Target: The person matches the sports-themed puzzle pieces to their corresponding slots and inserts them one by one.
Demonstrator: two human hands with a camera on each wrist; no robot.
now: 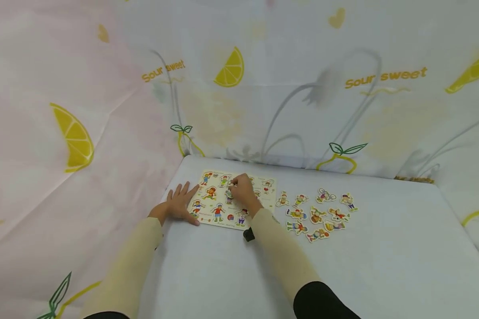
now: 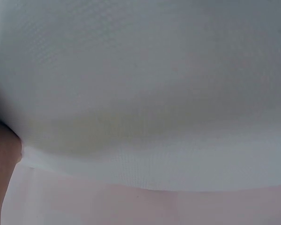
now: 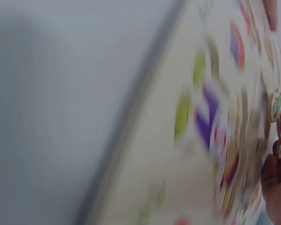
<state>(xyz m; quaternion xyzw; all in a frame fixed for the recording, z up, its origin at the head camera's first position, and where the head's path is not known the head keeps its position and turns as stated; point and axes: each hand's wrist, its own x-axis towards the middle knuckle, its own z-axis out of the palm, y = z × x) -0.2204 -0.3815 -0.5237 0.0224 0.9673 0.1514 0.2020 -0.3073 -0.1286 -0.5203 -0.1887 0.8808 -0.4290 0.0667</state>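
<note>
Puzzle board [image 1: 207, 208], part blocked by R hand [image 1: 243, 193] pinching pc [image 3: 277, 105], L hand [image 1: 179, 204] spread, loose cutouts [image 1: 316, 215] nearby

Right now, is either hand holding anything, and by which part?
The right hand pinches a puzzle piece, exact spot unclear; the left hand grips nothing.

Puzzle board [image 1: 268, 201]: thin, cream, rectangular, flat, slightly angled, colourful sports figures in rows, small captions; centre-right part covered by right hand [image 1: 244, 193]. One small cutout piece [image 3: 277, 106], green-blue patch visible, pinched in that hand over the board, rest hidden. Ten loose cutout figures [image 1: 317, 215], pale-edged, multicoloured, lie flat right of the board, scattered at mixed angles, some near each other.
</note>
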